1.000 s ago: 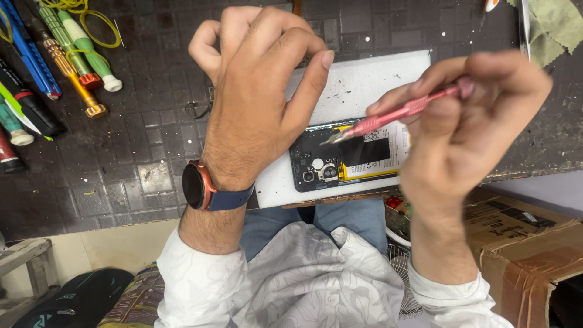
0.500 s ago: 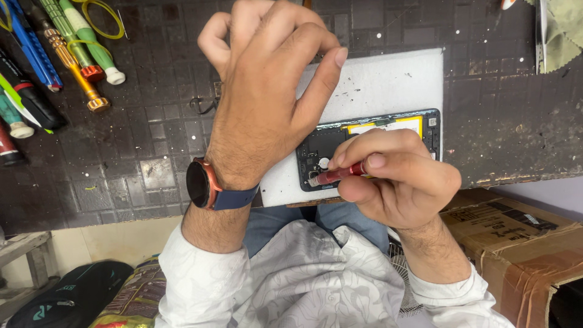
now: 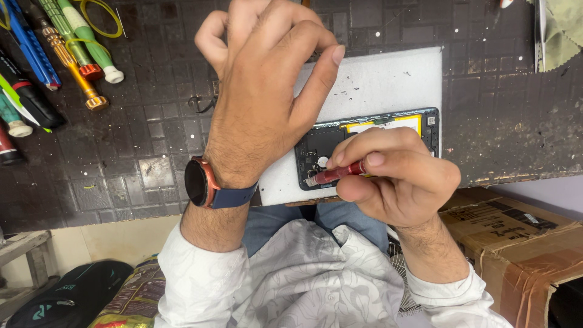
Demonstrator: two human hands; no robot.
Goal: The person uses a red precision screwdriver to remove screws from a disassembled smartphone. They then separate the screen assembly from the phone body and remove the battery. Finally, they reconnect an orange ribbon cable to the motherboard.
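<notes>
**Red Tool Pinched Over an Opened Phone**

Pinched between thumb and fingers, a slim red tool (image 3: 337, 174) sits in the right hand (image 3: 395, 179), its tip pointing toward 9 o'clock onto the dark innards of an opened phone (image 3: 370, 143). The phone lies on a white pad (image 3: 388, 82), at the near edge of the dark gridded work mat (image 3: 139, 121), its yellow-edged battery toward 2 o'clock of the tool tip. At 10 o'clock of the right hand, the left hand (image 3: 261, 103) arches above the pad with fingers curled; whether it holds anything cannot be told. A smartwatch (image 3: 197, 182) with a blue strap wraps its wrist. At 4 o'clock of the right hand stands a cardboard box (image 3: 516, 243). Farther off, toward 10 o'clock, a row of screwdrivers (image 3: 61, 48) with blue, green and orange handles lies on the mat. At 1 o'clock, a greenish cloth (image 3: 562, 30) rests in the far corner.
</notes>
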